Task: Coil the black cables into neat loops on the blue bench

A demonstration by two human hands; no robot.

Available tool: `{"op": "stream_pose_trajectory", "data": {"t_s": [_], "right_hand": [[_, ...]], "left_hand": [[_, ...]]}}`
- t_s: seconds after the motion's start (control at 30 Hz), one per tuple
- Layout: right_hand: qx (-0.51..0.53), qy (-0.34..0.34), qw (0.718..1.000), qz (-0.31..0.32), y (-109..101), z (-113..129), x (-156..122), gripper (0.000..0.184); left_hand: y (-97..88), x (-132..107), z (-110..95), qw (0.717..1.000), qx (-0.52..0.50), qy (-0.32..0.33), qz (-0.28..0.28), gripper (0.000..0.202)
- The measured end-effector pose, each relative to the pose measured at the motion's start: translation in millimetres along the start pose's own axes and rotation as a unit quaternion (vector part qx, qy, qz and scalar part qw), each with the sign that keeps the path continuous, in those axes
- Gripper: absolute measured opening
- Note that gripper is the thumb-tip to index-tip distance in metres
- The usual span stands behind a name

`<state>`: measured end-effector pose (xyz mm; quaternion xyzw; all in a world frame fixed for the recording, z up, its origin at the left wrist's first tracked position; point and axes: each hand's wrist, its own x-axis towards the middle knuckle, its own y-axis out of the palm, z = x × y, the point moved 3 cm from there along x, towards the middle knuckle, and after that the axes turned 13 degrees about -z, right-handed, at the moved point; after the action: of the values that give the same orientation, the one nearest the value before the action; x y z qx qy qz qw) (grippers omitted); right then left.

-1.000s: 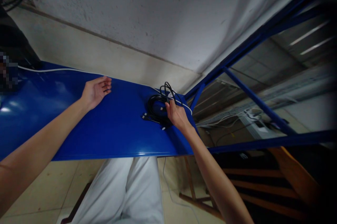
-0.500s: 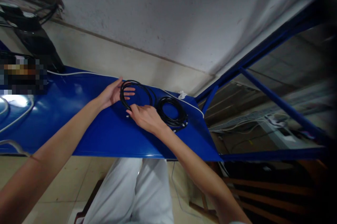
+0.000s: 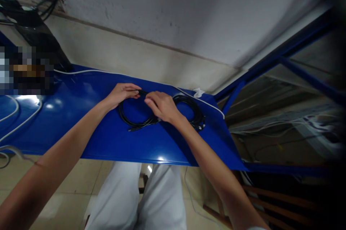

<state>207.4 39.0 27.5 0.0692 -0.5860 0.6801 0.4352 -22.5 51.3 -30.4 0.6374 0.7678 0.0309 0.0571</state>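
Note:
A loosely coiled black cable (image 3: 122,114) rests on the blue tabletop (image 3: 113,140), its plug end pointing left near the lower side of the loop. My left hand (image 3: 123,94) pinches the top of this loop between thumb and fingers. Just to the right, my right hand (image 3: 163,107) curls over the right part of the same coil, hiding some of it. A short black stretch shows between the two hands. Behind my right hand lies a second black cable coil (image 3: 199,113) with pale connector ends.
A white cord (image 3: 94,71) runs along the wall edge to a white crumpled bit (image 3: 198,92). Another white cable (image 3: 25,125) curves across the left side. A black upright object (image 3: 45,37) stands at far left. Blue metal framing (image 3: 234,97) bounds the right.
My left hand has gone from spread fingers inside the loop to a pinch on its top. My right hand has moved right and up, and the loop now lies lower on the table.

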Motion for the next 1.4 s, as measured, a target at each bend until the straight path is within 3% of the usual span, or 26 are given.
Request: {"op": "stream_pose_trajectory", "data": {"t_s": [0.07,0.13,0.23,0.33,0.5,0.7,1.07,1.4], "right_hand": [[0.074,0.081,0.988,-0.104,-9.9,-28.5,1.4,0.058],[0.118,0.14,0.957,-0.223,-18.2,-50.3,-5.9,0.056],[0.105,0.153,0.934,-0.306,-25.8,-62.5,-22.9,0.05],[0.066,0.126,0.952,-0.27,-26.0,-57.0,-31.5,0.043],[-0.001,0.045,0.988,-0.145,-10.2,-36.4,-28.0,0.031],[-0.032,-0.03,0.999,-0.015,9.5,-21.7,-29.4,0.029],[-0.016,0.022,1.0,-0.014,9.9,-24.3,-27.1,0.03],[-0.02,0.028,0.998,0.044,18.9,-26.8,-28.8,0.022]], "left_hand": [[1.2,-1.9,-1.4,0.999,0.016,0.032,-0.004,0.052],[2.4,-3.8,-3.0,0.998,0.032,0.059,-0.008,0.051],[3.9,-6.0,-5.9,0.994,0.055,0.092,-0.008,0.05],[4.8,-7.4,-8.1,0.985,0.103,0.141,0.0,0.049],[5.1,-9.4,-4.3,0.954,0.205,0.219,0.012,0.039],[8.2,-14.7,-7.1,0.923,0.277,0.266,-0.017,0.034],[22.9,-26.4,-7.2,0.92,0.285,0.268,0.032,0.034],[28.0,-23.4,-5.5,0.91,0.291,0.288,0.065,0.037]]}}
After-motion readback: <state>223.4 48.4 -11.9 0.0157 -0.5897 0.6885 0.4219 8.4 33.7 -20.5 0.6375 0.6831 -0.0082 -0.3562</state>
